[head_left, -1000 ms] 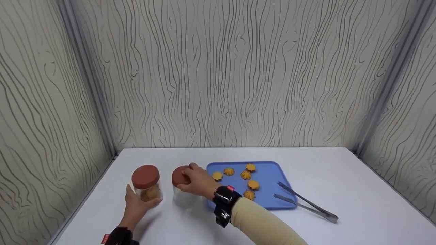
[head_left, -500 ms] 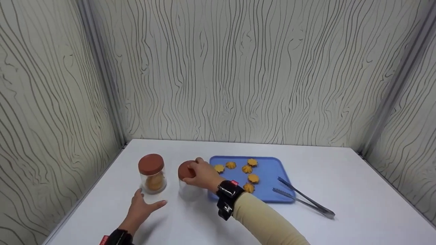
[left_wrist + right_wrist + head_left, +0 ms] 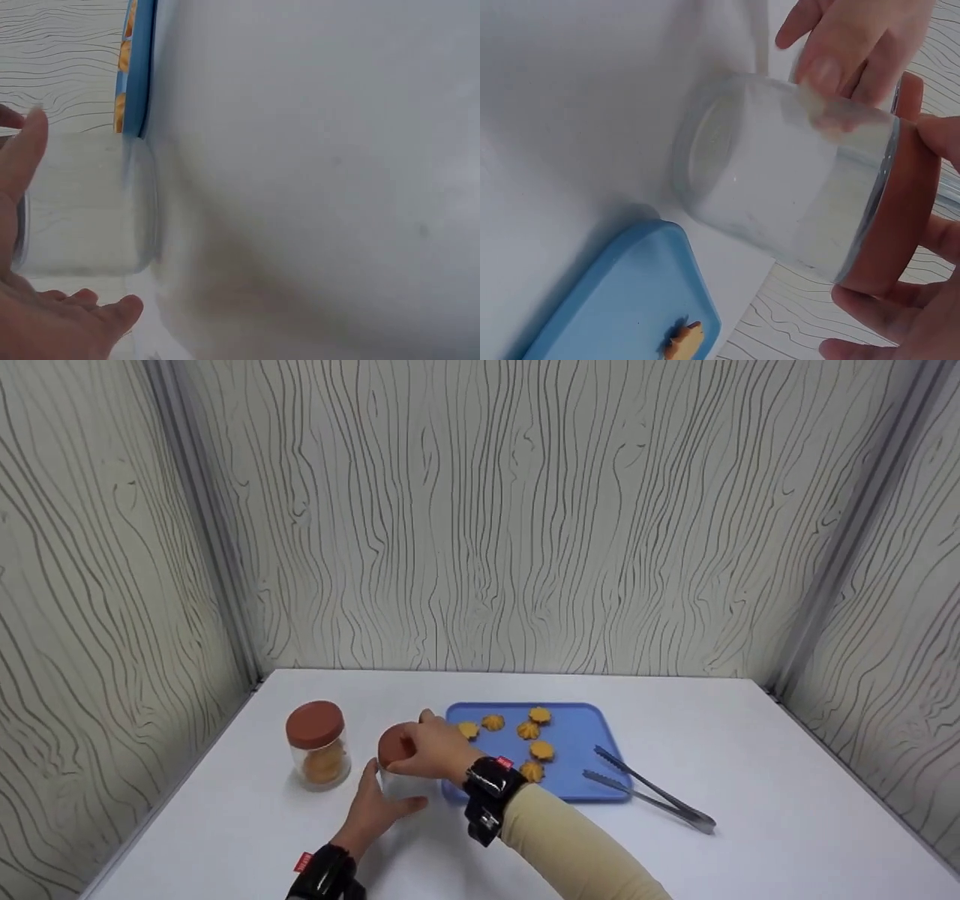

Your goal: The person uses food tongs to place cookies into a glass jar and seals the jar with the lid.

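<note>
My right hand [image 3: 435, 750] grips the reddish-brown lid [image 3: 896, 217] of a clear jar [image 3: 780, 172] from above, with thumb and fingers round its edge. No contents show through the glass. Low at the near left of this jar is my left hand [image 3: 375, 810], its thumb and fingers spread apart with the glass between them. In the left wrist view the fingers [image 3: 82, 300] lie beside the jar's wall rather than wrapped round it. A second jar [image 3: 324, 765] with a matching lid stands upright to the left, with golden cookies inside, and neither hand touches it.
Right of the jars lies a blue tray [image 3: 581, 724] with several flower-shaped cookies [image 3: 541, 750]. Metal tongs [image 3: 660, 799] rest partly over its right side, handle end on the white table [image 3: 750, 750]. Wood-patterned walls [image 3: 480, 547] surround the table.
My left hand has let go of the cookie-filled jar and moved right to the other jar. My right hand has stayed on that jar's lid. The camera view has shifted slightly.
</note>
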Demonstrator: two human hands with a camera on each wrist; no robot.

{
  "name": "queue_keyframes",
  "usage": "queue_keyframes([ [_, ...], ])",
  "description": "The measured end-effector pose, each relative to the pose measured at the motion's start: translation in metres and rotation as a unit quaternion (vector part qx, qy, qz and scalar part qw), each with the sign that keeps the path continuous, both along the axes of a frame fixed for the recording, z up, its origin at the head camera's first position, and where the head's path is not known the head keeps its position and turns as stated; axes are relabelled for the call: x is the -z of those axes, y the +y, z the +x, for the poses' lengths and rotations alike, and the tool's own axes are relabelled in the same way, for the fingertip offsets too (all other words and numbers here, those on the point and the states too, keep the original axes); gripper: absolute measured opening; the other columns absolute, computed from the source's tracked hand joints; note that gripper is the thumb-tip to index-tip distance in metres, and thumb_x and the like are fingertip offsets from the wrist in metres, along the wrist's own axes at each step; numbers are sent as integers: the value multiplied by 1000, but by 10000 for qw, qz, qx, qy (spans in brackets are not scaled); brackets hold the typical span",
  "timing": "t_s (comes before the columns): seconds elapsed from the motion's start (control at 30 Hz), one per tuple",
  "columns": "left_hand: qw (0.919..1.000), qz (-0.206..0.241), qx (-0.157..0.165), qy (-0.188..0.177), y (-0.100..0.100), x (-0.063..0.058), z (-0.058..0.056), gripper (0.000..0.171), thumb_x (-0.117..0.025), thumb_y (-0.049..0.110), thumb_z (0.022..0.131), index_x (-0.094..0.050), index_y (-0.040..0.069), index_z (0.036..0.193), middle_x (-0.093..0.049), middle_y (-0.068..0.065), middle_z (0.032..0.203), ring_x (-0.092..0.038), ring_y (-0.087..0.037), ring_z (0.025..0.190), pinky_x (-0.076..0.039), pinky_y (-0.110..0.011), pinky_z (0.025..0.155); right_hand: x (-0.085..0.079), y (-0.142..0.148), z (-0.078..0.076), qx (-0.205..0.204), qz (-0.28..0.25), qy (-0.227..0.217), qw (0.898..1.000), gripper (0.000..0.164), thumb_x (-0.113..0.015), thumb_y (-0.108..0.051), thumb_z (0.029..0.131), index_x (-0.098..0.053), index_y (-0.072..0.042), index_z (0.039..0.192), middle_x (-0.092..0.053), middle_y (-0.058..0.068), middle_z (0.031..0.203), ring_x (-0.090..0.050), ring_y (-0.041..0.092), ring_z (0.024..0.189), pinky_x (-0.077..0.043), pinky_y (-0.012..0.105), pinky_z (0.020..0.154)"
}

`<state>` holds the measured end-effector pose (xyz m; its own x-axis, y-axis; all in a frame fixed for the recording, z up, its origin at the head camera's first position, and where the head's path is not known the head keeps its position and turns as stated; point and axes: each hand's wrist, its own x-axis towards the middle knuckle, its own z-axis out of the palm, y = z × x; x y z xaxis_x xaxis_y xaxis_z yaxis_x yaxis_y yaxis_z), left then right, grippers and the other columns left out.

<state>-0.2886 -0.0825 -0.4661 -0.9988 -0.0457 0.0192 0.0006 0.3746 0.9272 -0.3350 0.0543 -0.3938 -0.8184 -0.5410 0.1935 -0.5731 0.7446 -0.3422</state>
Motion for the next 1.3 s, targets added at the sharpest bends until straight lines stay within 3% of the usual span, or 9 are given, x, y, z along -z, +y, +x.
queue_keyframes([
  [0.1,9983,462,172,316,5,3,-6,106,-86,17,72,-13,-6,146,-26,-29,149,-27,-44,136,-24,-59,110,-1,-1,1,29,92,-56,9999,41,-74,-44,80,-69,-15,109,-52,3,96,-51,14,79,-46,26,64],
  [0.23,9968,604,152,505,8,7,-12,107,-85,16,74,-10,-6,146,-23,-29,148,-29,-43,135,-27,-57,110,-1,-1,3,-21,175,-3,9998,42,-74,-44,81,-68,-14,110,-52,3,97,-52,13,78,-46,25,64],
  [0.47,9914,680,508,996,0,11,-20,91,-85,12,74,-28,-6,142,-39,-24,140,-43,-36,126,-36,-51,105,-3,-7,5,25,674,386,9970,48,-71,-58,80,-70,-17,105,-58,3,93,-54,13,77,-45,24,57],
  [0.53,9909,695,625,968,-3,10,-21,89,-86,12,73,-33,-3,142,-43,-19,139,-45,-33,125,-36,-50,105,-2,-11,5,98,941,618,9936,52,-67,-66,78,-69,-19,100,-57,0,87,-52,12,76,-43,25,55],
  [0.67,9941,446,648,742,-8,8,-25,100,-88,19,70,-27,-3,146,-39,-22,145,-43,-35,129,-34,-51,107,2,-18,3,248,1526,1293,9795,61,-60,-75,76,-63,-17,96,-52,-2,80,-50,12,71,-39,26,53],
  [0.77,9974,157,557,425,-9,6,-28,112,-89,24,69,-15,-5,149,-30,-28,149,-38,-40,132,-33,-53,107,4,-19,1,311,1737,1521,9725,69,-58,-74,79,-62,-14,113,-52,1,87,-50,14,71,-41,25,55],
  [0.93,9965,175,806,134,-12,3,-36,114,-89,22,69,-13,-6,148,-27,-30,150,-34,-43,133,-34,-54,107,1,-17,-7,84,1703,1172,9784,75,-62,-68,80,-54,-23,139,-54,4,102,-52,14,77,-42,23,59],
  [1.17,9929,116,1180,19,-16,0,-42,110,-88,15,70,-11,-2,148,-28,-27,150,-37,-41,131,-39,-54,103,-12,-14,-17,-571,2032,604,9756,64,-69,-60,81,-53,-36,139,-53,8,125,-56,16,93,-46,24,71],
  [1.3,9891,65,1444,279,-19,3,-45,110,-89,19,69,-13,0,148,-33,-24,148,-39,-39,131,-38,-53,105,-21,-13,-19,-864,2131,144,9731,61,-75,-47,79,-53,-42,136,-51,4,118,-53,12,87,-45,23,68],
])
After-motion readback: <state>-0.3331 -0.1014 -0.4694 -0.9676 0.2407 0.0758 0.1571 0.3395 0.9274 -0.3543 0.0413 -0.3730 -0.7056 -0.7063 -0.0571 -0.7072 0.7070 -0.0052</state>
